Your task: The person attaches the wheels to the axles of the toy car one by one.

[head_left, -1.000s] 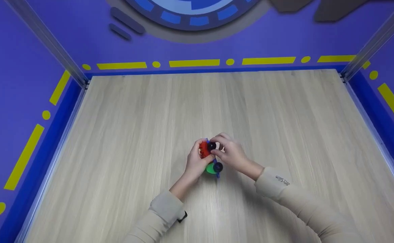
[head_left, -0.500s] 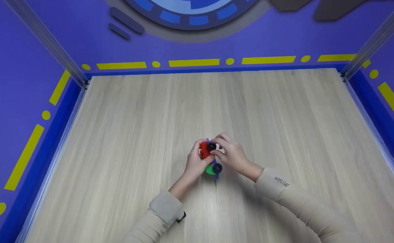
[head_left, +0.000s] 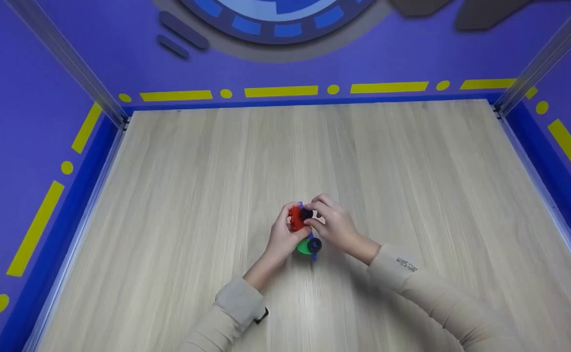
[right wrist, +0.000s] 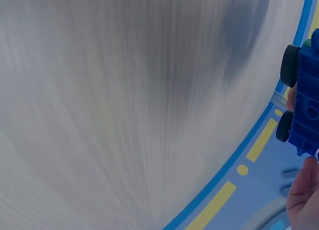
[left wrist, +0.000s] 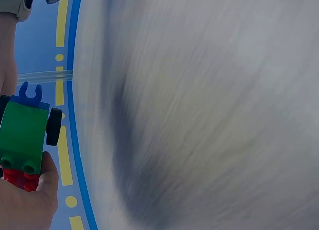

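In the head view, my left hand (head_left: 284, 235) grips a toy train car built of bricks, around its red bricks (head_left: 296, 218). The curved green brick (left wrist: 24, 137) sits on the blue wheeled base (right wrist: 308, 98), which ends in a hook-shaped coupling (left wrist: 31, 94). Tilted on its side, the car turns its blue underside to the right wrist view. My right hand (head_left: 338, 226) pinches the far black wheel (head_left: 307, 213) between thumb and fingers. Nearer my body, another black wheel (head_left: 314, 245) shows beside the green brick. Fingers hide part of the red bricks.
Beneath the hands lies a light wood-grain tabletop (head_left: 207, 171). Blue-purple panels (head_left: 285, 73) with yellow dashes stand at the back and both sides, joined by metal corner posts (head_left: 77, 63).
The toy's near end has shifted very slightly toward my body. Both hands keep nearly the same place and grip.
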A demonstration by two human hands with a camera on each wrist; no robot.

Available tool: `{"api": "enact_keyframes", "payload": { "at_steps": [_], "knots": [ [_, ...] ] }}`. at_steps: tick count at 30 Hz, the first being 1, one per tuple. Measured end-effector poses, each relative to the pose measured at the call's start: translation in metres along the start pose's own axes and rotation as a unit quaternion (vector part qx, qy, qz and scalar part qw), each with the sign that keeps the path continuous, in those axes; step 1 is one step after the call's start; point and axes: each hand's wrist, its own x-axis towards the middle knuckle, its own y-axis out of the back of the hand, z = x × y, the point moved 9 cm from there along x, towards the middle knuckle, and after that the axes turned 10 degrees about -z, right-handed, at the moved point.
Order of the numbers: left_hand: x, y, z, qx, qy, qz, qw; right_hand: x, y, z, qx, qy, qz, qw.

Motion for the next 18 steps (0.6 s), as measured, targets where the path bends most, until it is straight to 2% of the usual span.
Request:
{"api": "enact_keyframes", "payload": {
  "at_steps": [7, 14, 18],
  "knots": [
    [0.001, -0.001, -0.003, -0.001, -0.009, -0.009, 0.9999, 0.000, 0.000, 0.000, 0.004, -0.002, 0.004, 1.000],
    [0.012, 0.001, -0.025, 0.001, -0.018, 0.002, 0.9998, -0.001, 0.000, -0.001, -0.003, 0.004, 0.013, 1.000],
    [0.012, 0.003, -0.026, 0.005, -0.030, 0.007, 0.9995, -0.001, 0.001, -0.004, -0.013, 0.010, 0.017, 1.000]
  ]
}}
